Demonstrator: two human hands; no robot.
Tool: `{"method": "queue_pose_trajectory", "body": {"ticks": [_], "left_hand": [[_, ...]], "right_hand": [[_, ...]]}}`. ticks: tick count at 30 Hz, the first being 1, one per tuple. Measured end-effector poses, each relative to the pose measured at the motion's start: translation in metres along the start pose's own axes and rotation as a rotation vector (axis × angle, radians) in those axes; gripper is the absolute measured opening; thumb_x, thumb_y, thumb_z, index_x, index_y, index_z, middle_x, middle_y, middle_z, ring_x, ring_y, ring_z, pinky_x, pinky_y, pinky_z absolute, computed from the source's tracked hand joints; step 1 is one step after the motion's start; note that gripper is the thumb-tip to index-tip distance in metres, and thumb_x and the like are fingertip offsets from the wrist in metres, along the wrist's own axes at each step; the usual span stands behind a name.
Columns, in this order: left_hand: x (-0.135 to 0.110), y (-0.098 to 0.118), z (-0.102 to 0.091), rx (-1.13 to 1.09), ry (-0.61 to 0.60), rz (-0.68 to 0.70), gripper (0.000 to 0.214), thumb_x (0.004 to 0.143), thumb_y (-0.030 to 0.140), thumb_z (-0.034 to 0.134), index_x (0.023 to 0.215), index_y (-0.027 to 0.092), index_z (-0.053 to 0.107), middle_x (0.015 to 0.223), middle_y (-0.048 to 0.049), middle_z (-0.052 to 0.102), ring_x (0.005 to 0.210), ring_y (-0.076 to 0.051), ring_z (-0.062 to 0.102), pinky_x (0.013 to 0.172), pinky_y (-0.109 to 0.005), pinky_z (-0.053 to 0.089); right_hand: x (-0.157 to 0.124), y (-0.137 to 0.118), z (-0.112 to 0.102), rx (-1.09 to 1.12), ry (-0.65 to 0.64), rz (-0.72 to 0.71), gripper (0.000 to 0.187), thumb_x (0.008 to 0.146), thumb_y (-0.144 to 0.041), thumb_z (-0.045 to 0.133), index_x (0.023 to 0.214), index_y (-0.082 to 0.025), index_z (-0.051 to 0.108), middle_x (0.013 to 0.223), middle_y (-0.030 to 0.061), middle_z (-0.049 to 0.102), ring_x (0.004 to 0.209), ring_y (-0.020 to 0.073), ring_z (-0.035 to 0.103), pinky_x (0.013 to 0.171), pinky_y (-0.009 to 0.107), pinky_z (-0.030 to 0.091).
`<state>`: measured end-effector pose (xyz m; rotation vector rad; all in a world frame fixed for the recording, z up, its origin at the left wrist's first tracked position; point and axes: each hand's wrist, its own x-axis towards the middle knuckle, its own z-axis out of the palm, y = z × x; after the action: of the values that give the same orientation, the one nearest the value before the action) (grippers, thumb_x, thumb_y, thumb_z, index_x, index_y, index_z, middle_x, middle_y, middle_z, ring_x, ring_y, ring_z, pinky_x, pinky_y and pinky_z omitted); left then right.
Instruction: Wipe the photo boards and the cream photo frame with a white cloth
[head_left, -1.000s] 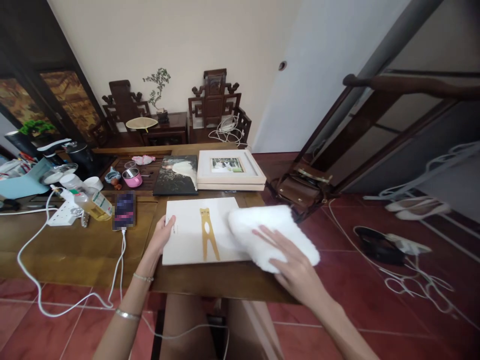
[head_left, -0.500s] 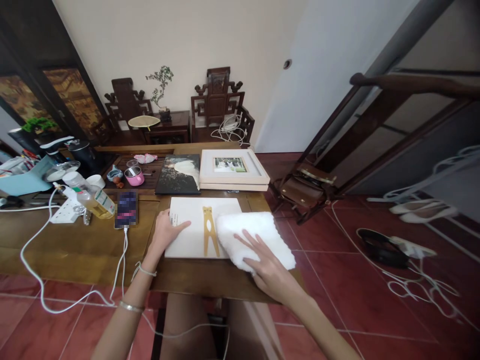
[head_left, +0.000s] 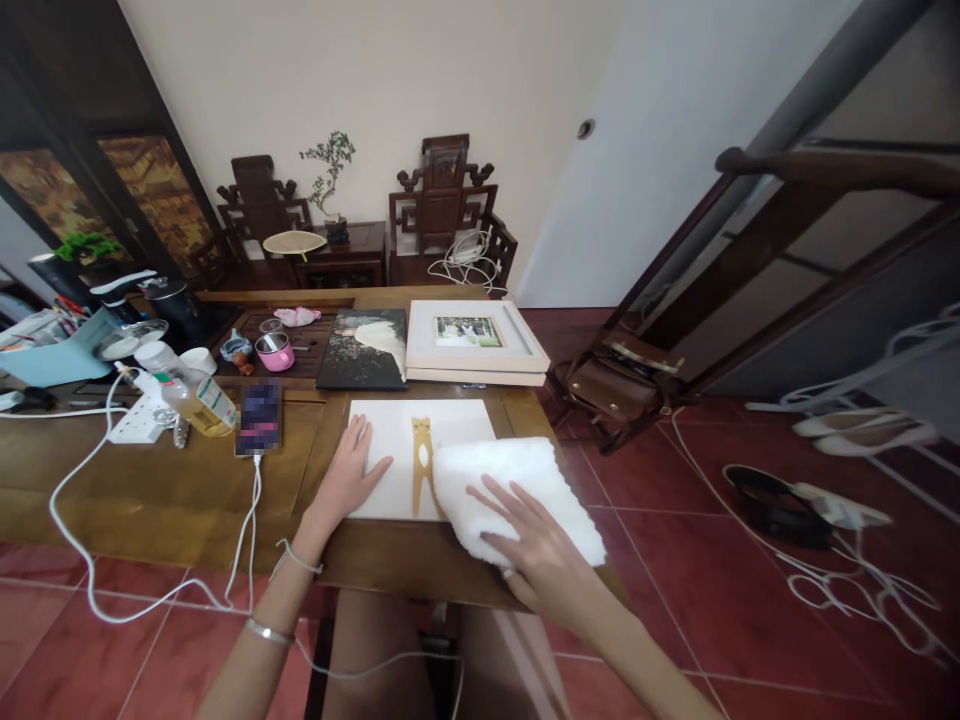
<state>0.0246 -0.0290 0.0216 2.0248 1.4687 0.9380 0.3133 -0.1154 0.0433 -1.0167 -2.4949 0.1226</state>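
A flat white rectangular board or book with a long yellow bear figure on it lies on the wooden table in front of me. My left hand rests flat on its left part, fingers stretched out and holding nothing. Over its right part is spread a fluffy white cloth, which hides that side and reaches past it. My right hand lies on top of the cloth with its fingers apart, pressing on it near its front edge.
Behind the board are a dark picture panel and stacked pale photo frames. Leftward lie a charging phone, a bottle of yellowish liquid, a power strip and a pink cup. A wooden chair stands right.
My left hand has moved from the board's left edge onto its surface and now lies flatter. My right hand and the cloth have shifted slightly toward me and right; the view has turned slightly.
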Motion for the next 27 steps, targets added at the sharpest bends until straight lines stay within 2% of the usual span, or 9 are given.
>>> {"method": "queue_pose_trajectory", "body": {"ticks": [5,8,11,14,19,21,24,27], "left_hand": [[0.009,-0.003,-0.004,-0.112,-0.006,-0.014,0.058,0.077,0.044,0.064,0.127,0.017,0.052,0.148,-0.0151,0.036,0.141,-0.025,0.025,0.117,-0.041,0.012],[0.011,-0.005,-0.004,-0.052,-0.029,-0.014,0.059,0.078,0.045,0.062,0.129,0.017,0.051,0.149,-0.0139,0.034,0.141,-0.024,0.024,0.117,-0.042,0.013],[0.011,-0.007,-0.003,-0.012,-0.014,-0.010,0.058,0.081,0.044,0.059,0.131,0.017,0.049,0.149,-0.0140,0.034,0.141,-0.025,0.024,0.117,-0.042,0.016],[0.011,-0.008,-0.001,-0.058,0.023,-0.025,0.058,0.081,0.042,0.059,0.133,0.017,0.047,0.148,-0.0138,0.035,0.141,-0.024,0.026,0.117,-0.041,0.016],[0.010,-0.009,0.001,-0.021,0.024,0.000,0.054,0.087,0.037,0.051,0.135,0.015,0.044,0.149,-0.0144,0.033,0.141,-0.024,0.024,0.117,-0.041,0.017],[0.010,-0.010,0.001,0.027,0.009,0.030,0.051,0.089,0.035,0.046,0.136,0.014,0.043,0.149,-0.0154,0.033,0.141,-0.024,0.024,0.117,-0.041,0.017],[0.010,-0.012,0.000,0.094,-0.034,0.068,0.050,0.091,0.033,0.042,0.137,0.013,0.041,0.150,-0.0163,0.031,0.142,-0.024,0.021,0.117,-0.043,0.017],[0.010,-0.014,-0.001,0.125,-0.063,0.069,0.051,0.091,0.033,0.042,0.138,0.014,0.039,0.151,-0.0157,0.030,0.142,-0.024,0.020,0.117,-0.044,0.016]], "right_hand": [[0.044,0.039,0.005,-0.016,-0.070,0.065,0.041,0.068,-0.004,0.051,0.104,-0.017,0.067,0.139,0.0144,0.048,0.135,0.0305,0.031,0.109,0.056,0.030],[0.079,0.066,0.011,-0.051,-0.057,0.145,0.038,0.076,-0.008,0.051,0.111,-0.013,0.064,0.133,0.0191,0.052,0.134,0.0309,0.034,0.109,0.055,0.029],[0.095,0.075,0.015,-0.064,-0.058,0.179,0.042,0.075,-0.005,0.049,0.114,-0.012,0.062,0.130,0.0196,0.056,0.135,0.0301,0.033,0.109,0.055,0.027],[0.079,0.059,0.012,-0.065,-0.059,0.135,0.046,0.069,-0.002,0.049,0.111,-0.013,0.064,0.133,0.0178,0.053,0.135,0.0307,0.032,0.110,0.057,0.027],[0.013,0.005,-0.005,0.029,-0.070,0.014,0.045,0.059,0.001,0.046,0.094,-0.017,0.068,0.139,0.0126,0.048,0.137,0.0300,0.027,0.111,0.057,0.025],[-0.005,-0.005,-0.013,0.069,-0.080,0.004,0.043,0.058,0.001,0.046,0.089,-0.018,0.068,0.141,0.0110,0.046,0.137,0.0291,0.028,0.111,0.055,0.029],[-0.005,0.004,-0.019,0.085,-0.098,0.079,0.037,0.063,0.000,0.047,0.089,-0.019,0.066,0.144,0.0101,0.042,0.136,0.0298,0.030,0.104,0.050,0.041],[0.027,0.032,-0.012,0.058,-0.099,0.112,0.028,0.078,-0.008,0.048,0.097,-0.019,0.064,0.145,0.0105,0.041,0.136,0.0295,0.029,0.103,0.049,0.041]]}}
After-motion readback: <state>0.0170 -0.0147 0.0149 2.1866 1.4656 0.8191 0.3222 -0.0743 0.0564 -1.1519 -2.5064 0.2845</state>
